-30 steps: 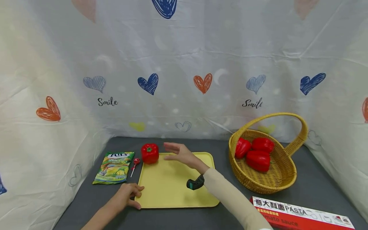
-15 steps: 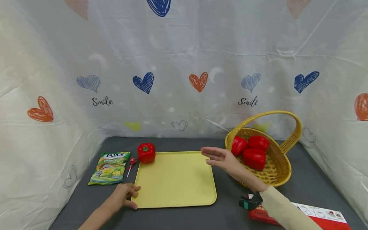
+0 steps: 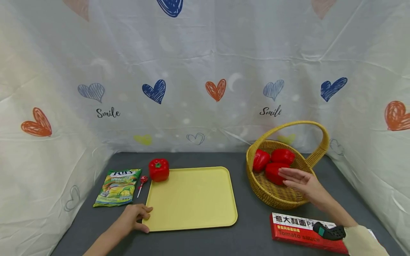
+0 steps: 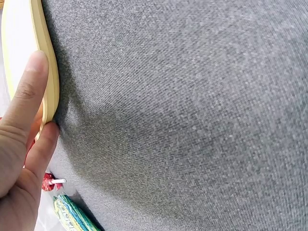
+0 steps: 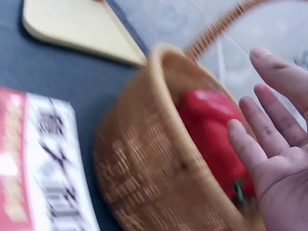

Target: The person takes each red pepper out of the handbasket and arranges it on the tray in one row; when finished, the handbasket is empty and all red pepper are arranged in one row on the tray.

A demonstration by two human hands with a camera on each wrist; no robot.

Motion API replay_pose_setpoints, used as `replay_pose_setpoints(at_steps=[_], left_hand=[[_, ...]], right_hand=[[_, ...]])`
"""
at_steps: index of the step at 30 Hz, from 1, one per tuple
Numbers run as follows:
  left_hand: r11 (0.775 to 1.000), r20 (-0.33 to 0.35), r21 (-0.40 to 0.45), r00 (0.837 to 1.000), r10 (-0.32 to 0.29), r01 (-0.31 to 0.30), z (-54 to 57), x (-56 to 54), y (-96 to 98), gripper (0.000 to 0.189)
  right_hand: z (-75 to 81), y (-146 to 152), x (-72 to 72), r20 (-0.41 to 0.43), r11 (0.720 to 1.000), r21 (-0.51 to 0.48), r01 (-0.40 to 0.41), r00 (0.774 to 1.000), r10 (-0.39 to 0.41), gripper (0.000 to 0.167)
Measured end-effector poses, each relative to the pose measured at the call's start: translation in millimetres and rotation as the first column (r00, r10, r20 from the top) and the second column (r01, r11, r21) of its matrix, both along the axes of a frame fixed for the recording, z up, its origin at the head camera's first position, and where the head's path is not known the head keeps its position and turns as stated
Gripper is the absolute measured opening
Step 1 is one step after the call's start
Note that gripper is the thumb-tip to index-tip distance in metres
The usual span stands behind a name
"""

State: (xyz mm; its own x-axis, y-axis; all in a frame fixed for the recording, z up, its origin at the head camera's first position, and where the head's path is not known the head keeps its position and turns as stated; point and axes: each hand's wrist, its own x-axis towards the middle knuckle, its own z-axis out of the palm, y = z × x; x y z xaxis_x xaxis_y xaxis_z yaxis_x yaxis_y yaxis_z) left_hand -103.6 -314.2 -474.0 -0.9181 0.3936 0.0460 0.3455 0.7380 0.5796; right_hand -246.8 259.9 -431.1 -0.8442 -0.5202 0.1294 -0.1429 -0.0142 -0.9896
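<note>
My left hand (image 3: 132, 217) holds the front left corner of the yellow tray (image 3: 192, 199), thumb at the front edge and fingers at the left side. In the left wrist view, thumb and fingers sit against the rim. My right hand (image 3: 307, 186), fingers extended and holding nothing, is over the right side of the wicker basket (image 3: 267, 193). Three red bell peppers lie in the basket; the nearest bell pepper (image 3: 273, 172) is close to my fingertips and partly hidden by them. Another red bell pepper (image 3: 159, 170) stands upright at the tray's far left corner.
Left of the tray lie a green and yellow candy bag (image 3: 118, 187) and a red lollipop (image 3: 143, 180). A red and white pasta box (image 3: 298, 233) lies in front of the basket, under my right forearm. The basket's tall handle (image 3: 298, 122) arches over it.
My right hand has moved from beside the lone bell pepper, across the tray, to the basket on the right. My left hand has stayed at the tray's corner. The head view has shifted slightly right.
</note>
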Motion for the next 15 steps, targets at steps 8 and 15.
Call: replay_pose_setpoints(at_steps=[8, 15], left_hand=[[0.999, 0.002, 0.032, 1.000, -0.003, 0.003, -0.8, 1.2, -1.1, 0.043], [0.999, -0.024, 0.042, 1.000, -0.011, 0.012, -2.3, 2.3, -2.0, 0.044]], right_hand=[[1.3, 35, -29.2, -0.079, 0.915, 0.365, 0.174, 0.985, -0.156, 0.057], [8.0, 37, -44.8, 0.012, 0.891, 0.452, 0.043, 0.998, -0.054, 0.067]])
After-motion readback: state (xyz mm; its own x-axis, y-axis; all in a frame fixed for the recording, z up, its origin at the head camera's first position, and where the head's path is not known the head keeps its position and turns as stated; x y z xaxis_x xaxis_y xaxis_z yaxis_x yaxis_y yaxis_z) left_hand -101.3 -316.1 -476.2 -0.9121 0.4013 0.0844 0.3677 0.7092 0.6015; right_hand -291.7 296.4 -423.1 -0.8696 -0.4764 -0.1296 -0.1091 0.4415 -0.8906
